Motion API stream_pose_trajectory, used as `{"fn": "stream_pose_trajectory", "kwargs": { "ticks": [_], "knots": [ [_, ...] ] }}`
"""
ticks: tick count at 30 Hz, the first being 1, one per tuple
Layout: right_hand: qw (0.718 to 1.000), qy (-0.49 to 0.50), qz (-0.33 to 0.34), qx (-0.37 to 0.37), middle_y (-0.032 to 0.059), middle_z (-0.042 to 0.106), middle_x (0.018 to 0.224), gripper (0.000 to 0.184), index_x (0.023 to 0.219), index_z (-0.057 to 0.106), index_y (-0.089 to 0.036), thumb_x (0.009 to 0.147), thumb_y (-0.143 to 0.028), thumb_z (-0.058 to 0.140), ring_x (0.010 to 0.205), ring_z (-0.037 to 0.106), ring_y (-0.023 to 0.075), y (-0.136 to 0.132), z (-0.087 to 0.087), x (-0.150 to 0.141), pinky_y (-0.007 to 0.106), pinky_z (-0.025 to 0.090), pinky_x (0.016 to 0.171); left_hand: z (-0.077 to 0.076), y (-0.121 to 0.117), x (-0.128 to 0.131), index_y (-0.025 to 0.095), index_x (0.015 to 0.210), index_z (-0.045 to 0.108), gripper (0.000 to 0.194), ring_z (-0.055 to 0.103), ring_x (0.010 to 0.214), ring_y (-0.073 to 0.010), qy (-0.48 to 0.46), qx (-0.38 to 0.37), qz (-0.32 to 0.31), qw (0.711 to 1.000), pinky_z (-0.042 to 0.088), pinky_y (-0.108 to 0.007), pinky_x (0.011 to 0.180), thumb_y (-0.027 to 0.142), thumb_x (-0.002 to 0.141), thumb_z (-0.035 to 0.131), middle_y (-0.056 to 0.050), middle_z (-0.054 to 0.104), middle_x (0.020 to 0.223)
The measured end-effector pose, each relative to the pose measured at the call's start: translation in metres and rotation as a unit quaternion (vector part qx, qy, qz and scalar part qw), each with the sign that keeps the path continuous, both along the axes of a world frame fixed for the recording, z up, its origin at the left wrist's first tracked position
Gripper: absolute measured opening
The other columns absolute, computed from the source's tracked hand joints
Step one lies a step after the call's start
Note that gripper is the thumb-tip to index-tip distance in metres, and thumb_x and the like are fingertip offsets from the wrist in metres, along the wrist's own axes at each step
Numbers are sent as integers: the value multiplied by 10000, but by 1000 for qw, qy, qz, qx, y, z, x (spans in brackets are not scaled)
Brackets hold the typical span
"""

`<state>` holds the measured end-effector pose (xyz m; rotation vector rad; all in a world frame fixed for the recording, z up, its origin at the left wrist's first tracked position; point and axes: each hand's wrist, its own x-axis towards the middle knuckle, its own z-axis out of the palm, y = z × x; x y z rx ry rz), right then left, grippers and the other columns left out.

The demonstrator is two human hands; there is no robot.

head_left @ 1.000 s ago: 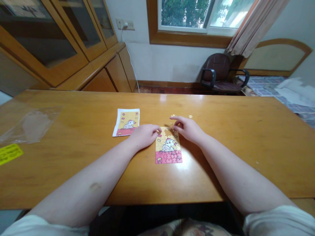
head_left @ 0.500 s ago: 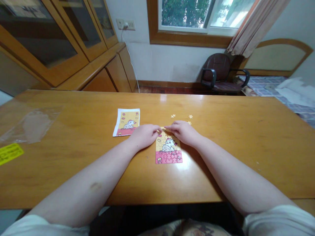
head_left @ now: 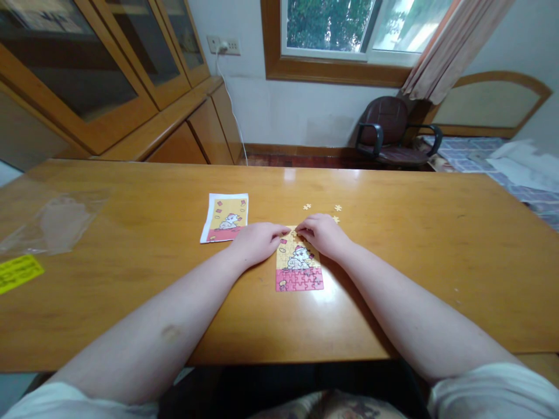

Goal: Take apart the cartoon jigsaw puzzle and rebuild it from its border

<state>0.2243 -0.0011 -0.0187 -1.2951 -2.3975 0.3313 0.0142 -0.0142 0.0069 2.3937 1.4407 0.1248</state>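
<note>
A nearly filled jigsaw puzzle [head_left: 299,278] lies flat on the table, with a white cartoon animal on a yellow and pink ground. My left hand [head_left: 257,241] is closed at its upper left edge, thumb and fingertips pressed on the puzzle's corner. At the top edge my right hand [head_left: 325,234] pinches with thumb and forefinger at a small yellow puzzle piece [head_left: 294,234]; the fingers partly cover the upper right of the puzzle. Beyond the right hand lie loose pieces: one puzzle piece [head_left: 307,206], another piece [head_left: 338,208], and a third piece [head_left: 336,219] close to the knuckles.
A picture card [head_left: 225,218] with the same design lies left of the puzzle, partly behind my left hand. Farther left are a clear plastic bag [head_left: 65,221] and a yellow label [head_left: 20,273]. An armchair [head_left: 386,131] stands beyond the wooden table [head_left: 437,233].
My right hand's fingers have drawn back slightly to the right and curled, showing the yellow piece at the puzzle's top. The left fingers have straightened a little along the edge.
</note>
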Motion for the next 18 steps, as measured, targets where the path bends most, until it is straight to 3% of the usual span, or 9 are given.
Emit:
{"fn": "stream_pose_trajectory", "kwargs": {
  "ticks": [13, 18],
  "knots": [
    [999, -17, -49, -14, 59, 739, 907, 173, 923, 738, -210, 887, -187, 571, 832, 646, 180, -7, 1, -8, 288, 433, 789, -3, 0, 0, 317, 1215, 655, 390, 645, 1077, -234, 14, 4, -23, 1000, 505, -383, 897, 239, 896, 445, -12, 689, 1205],
    [998, -42, -35, 20, 76, 727, 873, 211, 931, 739, -181, 893, -219, 535, 776, 618, 177, -9, 12, 1, 294, 406, 747, -1, -1, 0, 292, 1212, 661, 393, 649, 1070, -235, 5, 6, -27, 1000, 506, -373, 892, 236, 899, 430, -21, 695, 1193]
  ]
}}
